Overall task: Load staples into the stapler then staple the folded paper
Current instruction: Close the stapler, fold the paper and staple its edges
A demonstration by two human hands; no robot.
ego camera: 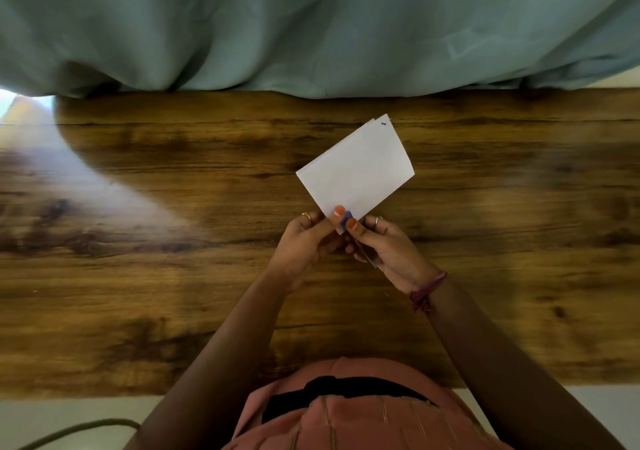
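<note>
Grip: both hands up over the table [138, 241], working at the near corner of the folded paper [356, 169]. Left hand [304, 241] pinches that corner, thumb on top. Right hand [388, 245] is curled round the stapler [346, 222], thumb pressing on its blue tip.

Stapler: small, blue at the nose, with a dark metal body running back into the right palm; mostly hidden by the fingers. Its nose sits on the paper's near corner, touching it.

Paper: white, folded, held tilted above the table, near corner between the hands, far corner pointing up and right. Layers show slightly offset at that far corner, and a small dark mark [383, 123] sits there; looks like a staple, too small to be sure.

Step in hand: stapling, by my read. Loading looks done, since no staple box or strip is in view and the stapler is already on the paper.

Next move calls for: a firm squeeze with the right hand while the left keeps the layers aligned and steady.

Containers: none in view, so nothing to report inside any.

Surroundings: grey-green curtain [311, 26] hangs along the far edge of the table.
</note>
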